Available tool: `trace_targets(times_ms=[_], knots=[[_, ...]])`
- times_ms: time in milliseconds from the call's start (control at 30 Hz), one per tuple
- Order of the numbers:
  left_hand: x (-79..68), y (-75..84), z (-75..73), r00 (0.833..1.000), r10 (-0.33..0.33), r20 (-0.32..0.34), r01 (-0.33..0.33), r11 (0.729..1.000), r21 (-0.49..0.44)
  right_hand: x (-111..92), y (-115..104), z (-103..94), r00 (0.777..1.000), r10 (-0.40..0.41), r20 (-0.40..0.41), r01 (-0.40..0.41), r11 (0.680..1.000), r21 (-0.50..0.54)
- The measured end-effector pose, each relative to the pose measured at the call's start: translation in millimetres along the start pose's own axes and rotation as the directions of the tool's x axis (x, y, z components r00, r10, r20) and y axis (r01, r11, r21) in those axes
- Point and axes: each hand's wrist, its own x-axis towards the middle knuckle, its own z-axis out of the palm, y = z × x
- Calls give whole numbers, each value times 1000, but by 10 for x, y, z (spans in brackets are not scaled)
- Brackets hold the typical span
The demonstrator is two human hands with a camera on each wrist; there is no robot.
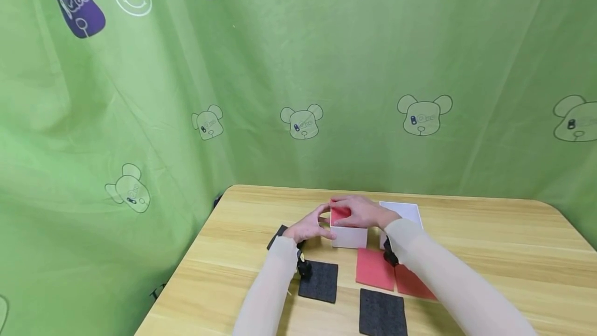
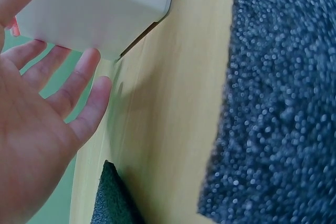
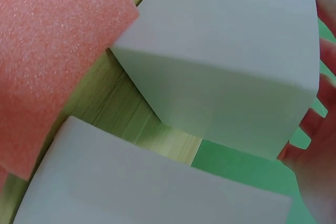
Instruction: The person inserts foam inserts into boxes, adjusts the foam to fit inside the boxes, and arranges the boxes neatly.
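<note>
My left hand [image 1: 309, 226] holds a small white open-topped box [image 1: 350, 237] at its left side, thumb at the front wall and index finger up near the rim. In the left wrist view the other fingers [image 2: 93, 66] of this hand spread loosely beside the box wall. My right hand [image 1: 361, 211] reaches over the box's opening and holds a red foam sheet [image 1: 339, 213] there, thumb on the near side, fingers on the far side. In the right wrist view the right fingers [image 3: 328, 56] show past the box's top edge; their tips are hidden.
A second white box [image 1: 403, 210] stands just right, partly behind my right forearm. In front lie two red foam sheets [image 1: 375, 269], and several black foam sheets [image 1: 319, 281] lie nearer and left on the wooden table [image 1: 503, 242]. A green curtain [image 1: 364, 159] hangs behind.
</note>
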Motion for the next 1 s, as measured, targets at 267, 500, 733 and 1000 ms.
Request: trace_targets(times_ms=[267, 500, 733, 1000], knots=[[-3, 3, 6, 1000, -5, 5, 5, 1000, -20, 8, 9, 1, 999, 43, 11, -43, 999, 11], [3, 0, 2, 1000, -4, 0, 4, 1000, -23, 8, 30, -17, 998, 52, 19, -53, 997, 61], [14, 4, -5, 1000, -31, -1, 31, 999, -27, -5, 57, -28, 999, 23, 29, -24, 999, 46], [10, -1, -8, 1000, -27, -8, 27, 999, -23, -26, 54, -32, 995, 87, 45, -90, 994, 68]])
